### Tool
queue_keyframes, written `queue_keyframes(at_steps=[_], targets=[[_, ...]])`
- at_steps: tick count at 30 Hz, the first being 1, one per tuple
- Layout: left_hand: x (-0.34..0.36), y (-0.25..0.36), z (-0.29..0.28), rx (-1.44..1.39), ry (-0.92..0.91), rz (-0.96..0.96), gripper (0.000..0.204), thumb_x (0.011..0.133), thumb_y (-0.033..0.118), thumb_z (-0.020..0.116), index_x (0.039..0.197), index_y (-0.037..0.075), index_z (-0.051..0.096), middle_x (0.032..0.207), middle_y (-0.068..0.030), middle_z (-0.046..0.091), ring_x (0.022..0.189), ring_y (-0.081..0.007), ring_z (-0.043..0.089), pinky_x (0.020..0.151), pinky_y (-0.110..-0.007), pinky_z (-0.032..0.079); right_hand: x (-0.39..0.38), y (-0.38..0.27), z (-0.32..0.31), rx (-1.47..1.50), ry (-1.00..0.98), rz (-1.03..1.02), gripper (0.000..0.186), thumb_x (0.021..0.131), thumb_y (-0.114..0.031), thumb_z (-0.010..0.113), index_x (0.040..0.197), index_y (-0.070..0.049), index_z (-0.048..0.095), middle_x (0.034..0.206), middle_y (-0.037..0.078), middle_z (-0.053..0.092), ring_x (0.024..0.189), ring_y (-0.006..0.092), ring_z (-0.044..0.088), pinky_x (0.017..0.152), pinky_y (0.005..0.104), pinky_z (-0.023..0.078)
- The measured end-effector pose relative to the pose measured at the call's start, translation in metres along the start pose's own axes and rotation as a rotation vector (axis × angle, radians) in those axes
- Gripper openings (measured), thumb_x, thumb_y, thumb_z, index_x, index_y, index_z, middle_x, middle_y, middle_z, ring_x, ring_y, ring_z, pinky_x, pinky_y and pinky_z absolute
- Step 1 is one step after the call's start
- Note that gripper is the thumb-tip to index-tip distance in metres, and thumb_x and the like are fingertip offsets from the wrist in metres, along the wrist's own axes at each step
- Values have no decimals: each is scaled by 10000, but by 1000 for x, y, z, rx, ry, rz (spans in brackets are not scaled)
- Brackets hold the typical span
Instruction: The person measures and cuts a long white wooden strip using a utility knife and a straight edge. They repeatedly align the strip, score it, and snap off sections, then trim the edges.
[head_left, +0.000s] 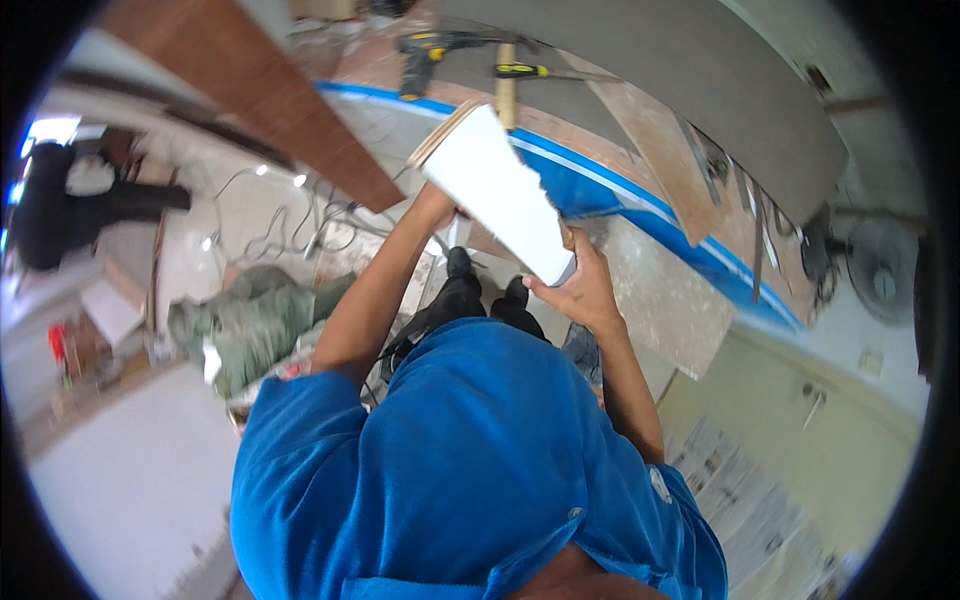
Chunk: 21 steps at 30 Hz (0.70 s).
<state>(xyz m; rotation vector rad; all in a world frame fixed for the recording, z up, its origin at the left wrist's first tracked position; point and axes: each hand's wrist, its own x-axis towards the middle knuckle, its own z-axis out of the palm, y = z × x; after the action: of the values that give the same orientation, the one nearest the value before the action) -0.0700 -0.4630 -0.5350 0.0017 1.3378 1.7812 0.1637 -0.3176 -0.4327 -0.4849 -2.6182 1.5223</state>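
Note:
A white-faced board (500, 190) is held up in front of me, tilted, between both hands. Brown layered edges show at its far left end, and its right long side is jagged. My left hand (437, 207) grips it by the left side, with the fingers partly hidden behind the board. At the lower right end, my right hand (583, 288) is closed around the corner, thumb toward the near edge.
Beyond the board, a blue-edged bench (570, 160) bears a drill (420, 60), a screwdriver (525, 71) and wood strips. A long brown plank (270, 95) slants at the left. Cables (290, 225) and green cloth (255, 325) lie on the floor. A fan (882, 270) stands right.

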Motion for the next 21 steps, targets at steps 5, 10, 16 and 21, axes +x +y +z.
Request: queue_keyframes(at_steps=[5, 10, 16, 21], targets=[[-202, 8, 0, 80, 286, 358, 401, 1043, 261, 513, 1385, 62, 447, 915, -86, 603, 611, -169, 632, 545, -276, 517, 0, 8, 8, 55, -31, -146, 727, 681, -258, 897, 1231, 32, 522, 1140, 250, 659, 1065, 348, 651, 928, 427, 496], [-275, 32, 55, 145, 385, 606, 389, 1055, 248, 506, 1362, 14, 458, 915, -76, 612, 663, -149, 635, 593, -264, 514, -7, 10, 20, 146, -145, -208, 730, 690, -262, 901, 1217, 70, 520, 1154, 241, 651, 1091, 315, 633, 953, 402, 485], [-293, 52, 76, 404, 517, 696, 404, 1061, 242, 518, 1395, 16, 492, 884, -59, 618, 629, -101, 601, 564, -246, 486, -25, 2, 41, 168, -153, -291, 649, 700, -232, 890, 1154, 51, 523, 1088, 234, 658, 1050, 338, 653, 911, 423, 503], [-300, 57, 55, 439, 485, 707, 442, 1055, 226, 517, 1445, 23, 474, 870, -59, 631, 598, -101, 593, 548, -249, 484, -34, -4, 65, 116, -122, -255, 701, 708, -244, 891, 1225, 55, 523, 1145, 230, 649, 1095, 328, 635, 955, 421, 485]])
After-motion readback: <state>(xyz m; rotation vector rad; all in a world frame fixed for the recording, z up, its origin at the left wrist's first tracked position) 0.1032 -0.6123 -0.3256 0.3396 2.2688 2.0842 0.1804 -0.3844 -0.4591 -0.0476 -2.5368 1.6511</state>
